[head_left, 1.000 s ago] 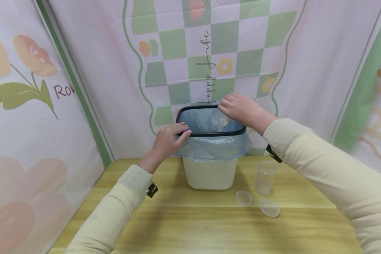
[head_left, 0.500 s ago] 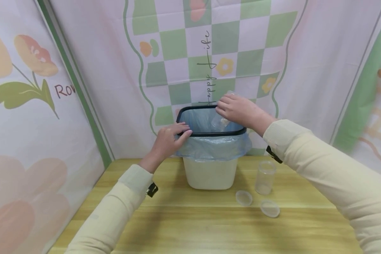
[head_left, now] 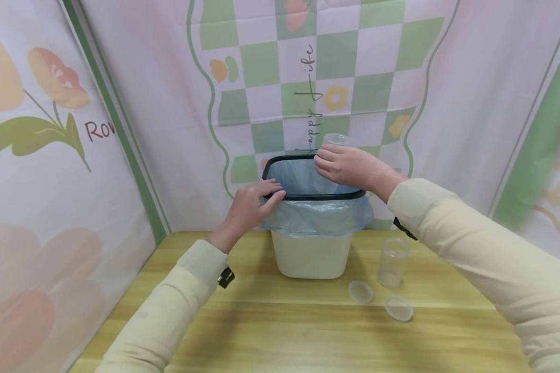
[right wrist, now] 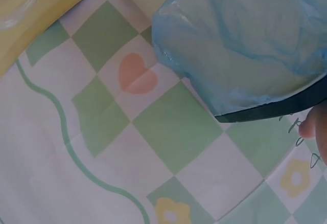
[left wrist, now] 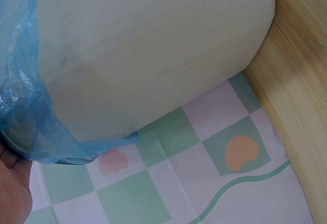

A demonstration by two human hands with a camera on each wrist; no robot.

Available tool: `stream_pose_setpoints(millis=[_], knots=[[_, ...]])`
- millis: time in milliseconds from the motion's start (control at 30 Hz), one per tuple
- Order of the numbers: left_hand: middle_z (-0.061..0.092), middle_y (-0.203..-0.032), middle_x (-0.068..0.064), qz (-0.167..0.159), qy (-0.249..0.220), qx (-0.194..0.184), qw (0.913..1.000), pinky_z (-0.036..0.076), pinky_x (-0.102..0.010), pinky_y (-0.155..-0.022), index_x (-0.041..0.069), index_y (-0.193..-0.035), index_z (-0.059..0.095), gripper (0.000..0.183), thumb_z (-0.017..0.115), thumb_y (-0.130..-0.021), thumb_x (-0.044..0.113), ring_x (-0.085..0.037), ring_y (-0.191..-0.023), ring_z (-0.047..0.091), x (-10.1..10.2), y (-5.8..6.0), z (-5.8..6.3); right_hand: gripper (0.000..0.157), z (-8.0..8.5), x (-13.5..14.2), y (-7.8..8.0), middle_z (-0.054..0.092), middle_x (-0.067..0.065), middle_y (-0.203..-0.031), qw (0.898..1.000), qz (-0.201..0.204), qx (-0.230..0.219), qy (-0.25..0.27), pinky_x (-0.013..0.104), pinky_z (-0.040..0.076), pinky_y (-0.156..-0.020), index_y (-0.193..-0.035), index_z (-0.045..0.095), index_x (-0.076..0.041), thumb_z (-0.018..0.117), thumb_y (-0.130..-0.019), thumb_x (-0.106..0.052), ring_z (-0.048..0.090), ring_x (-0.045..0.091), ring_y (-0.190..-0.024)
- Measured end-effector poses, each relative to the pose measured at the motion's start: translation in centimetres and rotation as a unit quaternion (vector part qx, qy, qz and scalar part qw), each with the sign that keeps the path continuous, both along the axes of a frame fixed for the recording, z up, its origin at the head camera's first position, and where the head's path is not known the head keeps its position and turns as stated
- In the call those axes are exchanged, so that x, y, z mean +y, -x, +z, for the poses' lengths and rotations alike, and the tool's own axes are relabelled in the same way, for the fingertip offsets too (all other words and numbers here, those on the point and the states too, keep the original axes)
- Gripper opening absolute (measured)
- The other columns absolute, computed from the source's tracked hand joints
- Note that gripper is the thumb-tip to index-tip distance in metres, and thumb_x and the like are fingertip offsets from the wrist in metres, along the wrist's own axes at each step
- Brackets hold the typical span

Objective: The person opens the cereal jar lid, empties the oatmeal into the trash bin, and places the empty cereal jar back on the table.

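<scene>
A cream trash can with a black rim stands on the table, lined with a blue plastic bag folded outward. My left hand holds the can's left front corner, thumb at the front rim, fingers over the side. In the left wrist view, part of that hand shows beside the bag. Over the can's right side, my right hand grips a clear plastic jar; one round end shows above the fingers, and the hand covers most of the rest. The right wrist view shows only fingertips near the black rim.
A second clear jar stands upright on the wooden table, right of the can. Two translucent round lids, a left lid and a right lid, lie in front of it. A patterned curtain hangs close behind.
My right hand has turned the jar, and its round end has come up above the fingers. Whitish contents seen earlier below the hand no longer show. The left hand keeps its place.
</scene>
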State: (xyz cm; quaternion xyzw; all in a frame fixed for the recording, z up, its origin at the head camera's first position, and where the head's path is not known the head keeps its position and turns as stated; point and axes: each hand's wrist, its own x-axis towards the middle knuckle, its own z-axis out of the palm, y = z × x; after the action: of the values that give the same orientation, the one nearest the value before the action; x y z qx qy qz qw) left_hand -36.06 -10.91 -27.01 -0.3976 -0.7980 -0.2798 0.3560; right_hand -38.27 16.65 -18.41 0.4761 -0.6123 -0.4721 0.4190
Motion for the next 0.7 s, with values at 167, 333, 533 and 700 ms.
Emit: stream_pose_setpoints(millis=[167,333,533,700], knots=[[0.072,-0.104,-0.012,0.0,0.002,0.001,1.0,0.049,-0.038,-0.096,0.001,-0.105,0.075,0.024,0.067,-0.093,0.02,-0.023,-0.109,0.064,0.02,0.01,0.0,0.03,0.11,-0.08,-0.38,0.059,0.013,-0.121,0.999,-0.013,0.027,-0.039,0.039,0.034,-0.107,-0.121,0.062,-0.002,0.065,-0.092,-0.006,0.052,0.028,-0.115],[0.072,-0.104,-0.012,0.001,0.003,0.001,1.0,0.049,-0.038,-0.096,0.001,-0.105,0.075,0.024,0.067,-0.093,0.02,-0.024,-0.109,0.064,0.03,-0.06,0.04,0.032,0.15,-0.15,-0.66,0.059,0.012,-0.125,0.997,-0.018,0.038,-0.066,0.038,0.03,-0.111,-0.123,0.062,-0.004,0.066,-0.092,-0.008,0.051,0.027,-0.12],[0.072,-0.104,-0.012,0.001,0.002,0.0,1.0,0.048,-0.038,-0.096,0.001,-0.105,0.075,0.023,0.067,-0.093,0.019,-0.024,-0.108,0.065,0.01,-0.07,0.0,0.033,0.12,-0.19,-0.81,0.059,0.013,-0.126,0.996,-0.017,0.042,-0.083,0.038,0.027,-0.113,-0.123,0.062,-0.003,0.067,-0.09,-0.006,0.05,0.026,-0.121],[0.072,-0.104,-0.012,0.004,0.002,-0.004,1.0,0.048,-0.038,-0.096,0.001,-0.105,0.075,0.024,0.067,-0.093,0.02,-0.024,-0.109,0.064,0.06,-0.13,0.06,0.033,0.03,-0.2,-0.81,0.059,0.011,-0.127,0.995,-0.024,0.038,-0.084,0.037,0.027,-0.113,-0.123,0.063,-0.004,0.067,-0.09,-0.005,0.051,0.025,-0.122]])
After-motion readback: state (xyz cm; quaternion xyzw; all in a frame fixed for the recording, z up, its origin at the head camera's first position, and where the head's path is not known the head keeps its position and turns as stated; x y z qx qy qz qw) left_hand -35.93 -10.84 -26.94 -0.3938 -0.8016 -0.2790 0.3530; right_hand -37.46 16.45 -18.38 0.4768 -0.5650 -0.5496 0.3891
